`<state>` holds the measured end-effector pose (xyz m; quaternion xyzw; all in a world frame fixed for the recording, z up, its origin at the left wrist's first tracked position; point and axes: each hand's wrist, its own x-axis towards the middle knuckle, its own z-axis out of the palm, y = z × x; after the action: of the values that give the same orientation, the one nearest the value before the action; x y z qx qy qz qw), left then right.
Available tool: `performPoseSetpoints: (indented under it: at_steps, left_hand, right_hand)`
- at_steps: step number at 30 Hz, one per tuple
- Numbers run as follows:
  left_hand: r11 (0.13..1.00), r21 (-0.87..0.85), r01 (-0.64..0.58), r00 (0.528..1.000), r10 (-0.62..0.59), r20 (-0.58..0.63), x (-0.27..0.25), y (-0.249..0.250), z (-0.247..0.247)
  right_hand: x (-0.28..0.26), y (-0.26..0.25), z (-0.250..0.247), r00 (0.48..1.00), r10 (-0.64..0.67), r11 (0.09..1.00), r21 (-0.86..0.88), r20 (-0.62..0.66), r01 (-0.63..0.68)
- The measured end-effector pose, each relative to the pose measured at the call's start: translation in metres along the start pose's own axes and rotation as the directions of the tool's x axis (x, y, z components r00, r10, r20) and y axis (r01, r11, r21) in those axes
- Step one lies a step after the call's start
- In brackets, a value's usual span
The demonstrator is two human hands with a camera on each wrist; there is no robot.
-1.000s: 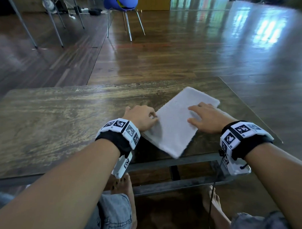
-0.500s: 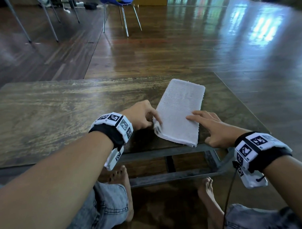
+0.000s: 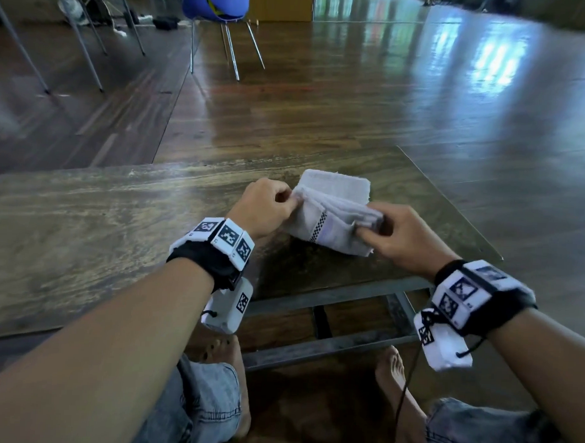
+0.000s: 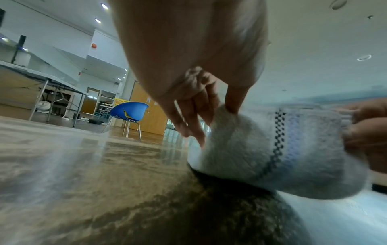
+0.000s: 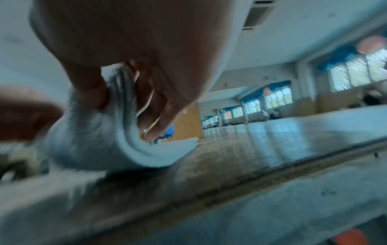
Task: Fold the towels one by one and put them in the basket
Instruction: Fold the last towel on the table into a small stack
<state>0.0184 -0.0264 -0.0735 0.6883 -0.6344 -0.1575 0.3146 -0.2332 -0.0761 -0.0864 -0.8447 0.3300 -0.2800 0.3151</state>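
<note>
Head cam: high, looks forward and down over both forearms onto the desk, floor and blue chair beyond. Left wrist cam: under the left hand, just above the desk surface, facing forward, very close to the towel. Right wrist cam: same low angle under the right hand, tilted, blurred. All three share the towel; head and left wrist views also share the chair.

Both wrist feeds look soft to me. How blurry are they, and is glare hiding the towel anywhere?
Head view: sharp; window glare lies on the floor, clear of the towel. Left wrist view: towel and table motion-smeared, checkered stripe readable. Right wrist view: blurriest, towel edges smeared; both hands' grips discernible.
</note>
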Motion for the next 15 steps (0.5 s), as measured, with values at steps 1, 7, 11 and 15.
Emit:
performPoseSetpoints:
  at_steps: [1,7,11,15]
  left_hand:
    - [0.998,0.005,0.064,0.995,-0.064,0.076,0.000,0.000,-0.003]
    - [0.897,0.049,0.440,0.801,-0.416,0.429,0.000,0.002,-0.009]
    - [0.928,0.009,0.373,0.916,-0.370,0.154,0.015,0.000,0.004]
    - [0.928,-0.068,0.367,0.929,-0.370,-0.025,0.033,0.001,0.015]
  right_hand:
    - [0.004,-0.001,-0.006,0.996,0.079,0.988,0.133,0.031,-0.083]
    - [0.013,0.010,-0.005,0.839,0.448,0.811,0.255,0.308,-0.527]
    - [0.039,0.017,0.004,0.875,0.481,0.836,0.270,0.058,-0.477]
    - [0.075,0.025,0.013,0.856,0.504,0.859,0.171,-0.120,-0.482]
